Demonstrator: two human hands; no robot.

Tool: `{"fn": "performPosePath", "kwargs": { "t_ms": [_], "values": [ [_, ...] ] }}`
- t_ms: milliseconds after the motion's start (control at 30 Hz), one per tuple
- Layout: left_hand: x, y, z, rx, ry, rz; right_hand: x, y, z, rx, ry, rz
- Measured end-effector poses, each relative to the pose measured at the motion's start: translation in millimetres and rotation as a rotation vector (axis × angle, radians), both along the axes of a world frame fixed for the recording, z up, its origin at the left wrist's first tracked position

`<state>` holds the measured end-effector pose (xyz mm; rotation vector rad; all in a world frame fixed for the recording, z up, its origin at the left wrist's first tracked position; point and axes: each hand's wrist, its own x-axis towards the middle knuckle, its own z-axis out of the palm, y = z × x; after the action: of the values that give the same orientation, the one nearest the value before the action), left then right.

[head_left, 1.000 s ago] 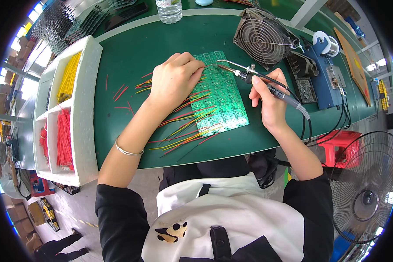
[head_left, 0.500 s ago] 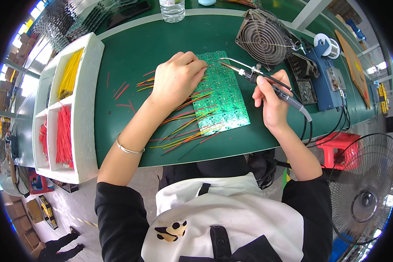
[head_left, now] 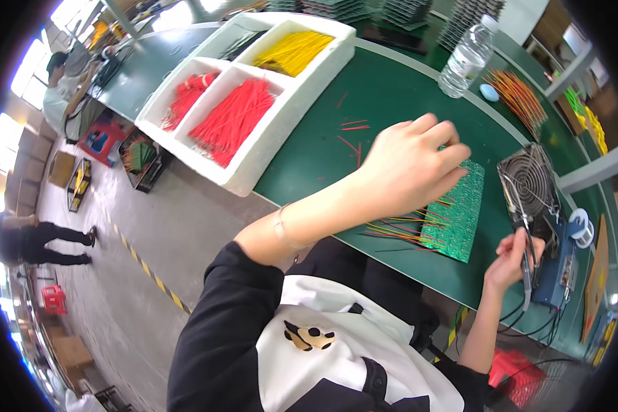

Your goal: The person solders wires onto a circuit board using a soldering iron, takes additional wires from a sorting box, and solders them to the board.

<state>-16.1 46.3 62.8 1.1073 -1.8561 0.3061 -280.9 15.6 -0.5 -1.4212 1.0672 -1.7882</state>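
Observation:
My left hand (head_left: 413,166) is raised over the left part of a green circuit board (head_left: 465,216), fingers curled together. Its fingertips are turned away, so anything between them stays hidden. Red, yellow and dark wires (head_left: 399,233) stick out from the board's left side, partly beneath my left hand. To the right of the board, my right hand (head_left: 509,262) grips a soldering iron (head_left: 528,269), with its tip end pointing away toward a small metal fan (head_left: 527,180). The iron is clear of the board.
A white foam box (head_left: 299,103) holds red, yellow and black wires in compartments. Loose red wire bits (head_left: 354,126) lie near it. A water bottle (head_left: 468,56) and a wire bundle (head_left: 518,99) stand farther back. At right are a blue soldering unit (head_left: 559,268) and a solder spool (head_left: 581,228).
The view has swung left, bringing the foam box more fully in. My left hand has lifted off the board, and my right hand has drawn the soldering iron away to the right.

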Motion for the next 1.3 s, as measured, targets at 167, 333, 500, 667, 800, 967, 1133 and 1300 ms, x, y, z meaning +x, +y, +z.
{"fn": "performPosePath", "kwargs": {
  "t_ms": [167, 333, 500, 667, 800, 967, 1133, 1300],
  "values": [
    [77.6, 57.1, 7.4, 0.311, -0.014, 0.225, 2.2, 0.9, 6.6, -0.093, -0.019, -0.036],
    [112.8, 44.8, -16.8, 0.512, -0.156, 0.448, 10.2, 4.0, 9.7, -0.105, 0.1, -0.027],
    [102.1, 17.9, -39.0, 0.546, -0.309, 0.331, 5.8, 9.3, 9.3, -0.113, 0.182, -0.016],
    [106.1, 9.9, -43.8, 0.546, -0.459, 0.325, 7.7, 12.3, 9.4, -0.099, 0.178, 0.006],
    [106.6, 8.5, -40.4, 0.505, -0.593, 0.312, 7.2, 11.7, 10.5, -0.069, 0.109, 0.022],
    [69.0, 4.6, -20.8, 0.524, -0.249, 0.134, 1.3, 22.9, 7.1, 0.048, 0.057, -0.052],
    [5.4, -26.0, -22.0, 0.502, -0.06, -0.161, -3.7, 25.8, 8.0, 0.033, 0.07, -0.128],
    [-24.6, -50.8, -40.1, 0.376, -0.097, -0.238, -4.5, 23.4, 4.7, 0.083, 0.022, -0.112]
  ]
}}
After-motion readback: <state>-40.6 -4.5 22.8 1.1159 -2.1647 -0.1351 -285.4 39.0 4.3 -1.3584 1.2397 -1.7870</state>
